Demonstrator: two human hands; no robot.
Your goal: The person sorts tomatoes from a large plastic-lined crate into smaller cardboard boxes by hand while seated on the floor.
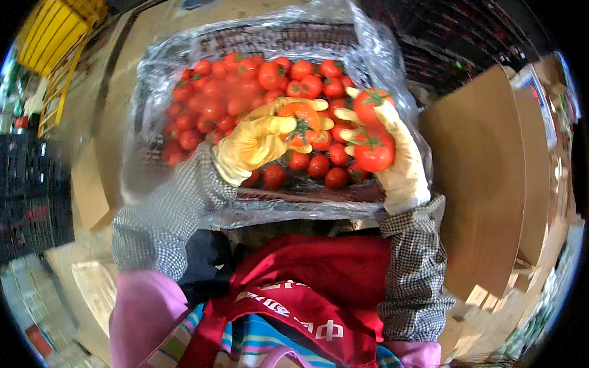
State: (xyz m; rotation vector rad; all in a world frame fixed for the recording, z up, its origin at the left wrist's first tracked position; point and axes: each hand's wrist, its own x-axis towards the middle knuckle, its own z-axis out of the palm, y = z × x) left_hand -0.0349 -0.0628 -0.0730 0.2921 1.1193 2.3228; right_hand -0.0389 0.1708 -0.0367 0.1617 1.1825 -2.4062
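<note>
A dark plastic crate (279, 36), lined with clear plastic film (384, 49), holds many red tomatoes (275, 177), some with green calyxes. My left hand (261, 136), in a yellow glove, is closed around an orange-red tomato (299, 118) over the middle of the crate. At the crate's right side my right hand (395, 146), in a paler yellow glove, holds two tomatoes, an upper one (367, 108) and a lower one (375, 154), their green calyxes showing. Both hands are above the loose tomatoes.
Large cardboard sheets or box flaps (479, 187) stand at the right. A smaller cardboard piece (90, 186) lies left of the crate. Yellow plastic crates (56, 36) are at the upper left, and dark crates (27, 193) stand at the far left.
</note>
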